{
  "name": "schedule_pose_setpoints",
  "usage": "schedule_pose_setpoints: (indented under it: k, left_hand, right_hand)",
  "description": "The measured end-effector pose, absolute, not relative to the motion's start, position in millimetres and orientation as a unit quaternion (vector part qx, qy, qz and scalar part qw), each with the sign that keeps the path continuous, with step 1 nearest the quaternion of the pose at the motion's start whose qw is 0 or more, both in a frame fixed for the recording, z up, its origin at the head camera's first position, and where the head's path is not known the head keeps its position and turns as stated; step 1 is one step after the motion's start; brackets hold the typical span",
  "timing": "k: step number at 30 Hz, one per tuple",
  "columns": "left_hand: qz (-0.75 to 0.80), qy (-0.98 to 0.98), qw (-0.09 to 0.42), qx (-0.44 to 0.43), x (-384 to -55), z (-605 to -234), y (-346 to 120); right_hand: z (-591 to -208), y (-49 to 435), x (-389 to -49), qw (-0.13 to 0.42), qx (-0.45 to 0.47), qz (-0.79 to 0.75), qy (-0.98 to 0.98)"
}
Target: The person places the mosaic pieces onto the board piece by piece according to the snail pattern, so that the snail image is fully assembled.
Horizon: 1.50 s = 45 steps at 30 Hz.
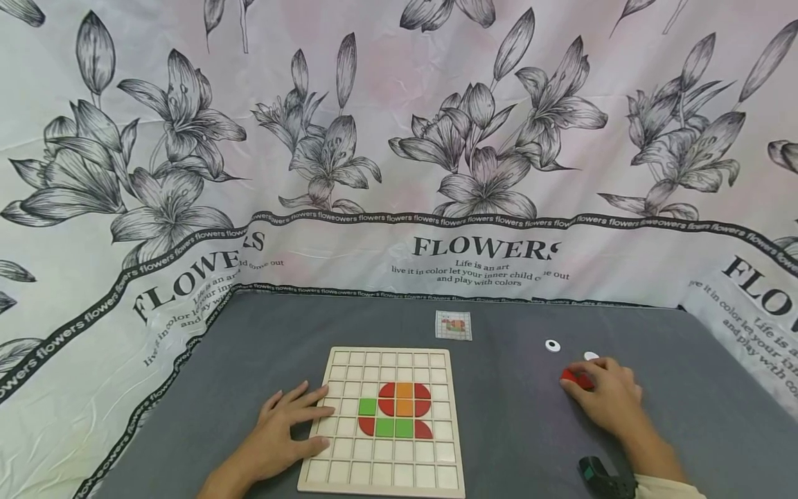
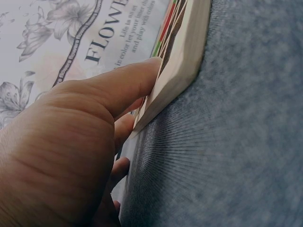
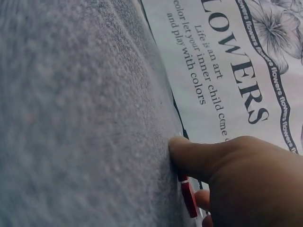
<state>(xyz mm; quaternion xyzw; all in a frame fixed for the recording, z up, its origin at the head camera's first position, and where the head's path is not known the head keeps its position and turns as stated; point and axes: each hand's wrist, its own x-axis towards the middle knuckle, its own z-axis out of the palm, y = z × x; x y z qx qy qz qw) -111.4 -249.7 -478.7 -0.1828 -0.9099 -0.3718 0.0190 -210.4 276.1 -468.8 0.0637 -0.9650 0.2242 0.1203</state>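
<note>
A pale wooden grid board (image 1: 349,473) lies on the grey table, with red, orange and green tiles set in its middle squares. My left hand (image 1: 280,433) rests along the board's left side, fingers spread and fingertips over the rim. The left wrist view shows the thumb (image 2: 128,85) against the board's edge. Off to the right of the board, my right hand (image 1: 606,395) pinches a red tile (image 1: 576,378) between thumb and fingers, low over the table. A red tile (image 3: 189,198) also shows beside the thumb in the right wrist view, partly hidden by the hand.
Behind the board lies a small picture card (image 1: 453,326) with a coloured tile pattern on a grid. A white ring-shaped piece (image 1: 552,346) and another white piece (image 1: 591,355) lie near the right hand. A flower-printed cloth (image 1: 349,256) stands round the table's back and sides.
</note>
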Motion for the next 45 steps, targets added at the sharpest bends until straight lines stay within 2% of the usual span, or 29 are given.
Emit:
schedule_pose_setpoints:
  k: [11, 23, 38, 45]
  left_hand:
    - [-0.373, -0.909, 0.017, -0.184, -111, -476, -251]
    - [-0.366, -0.913, 0.016, -0.178, -112, -479, -251]
    - [-0.372, -0.911, 0.015, -0.176, -113, -480, -251]
    - [-0.37, -0.912, 0.011, -0.176, -113, -478, -249]
  right_hand:
    - [-453, 253, -210, 0.25, 0.159, 0.28, -0.913]
    - [-415, 204, -194, 0.304, 0.226, 0.317, -0.87]
    - [-401, 130, -186, 0.299, 0.298, 0.388, -0.819]
    - [-408, 91, -183, 0.268, 0.331, 0.425, -0.799]
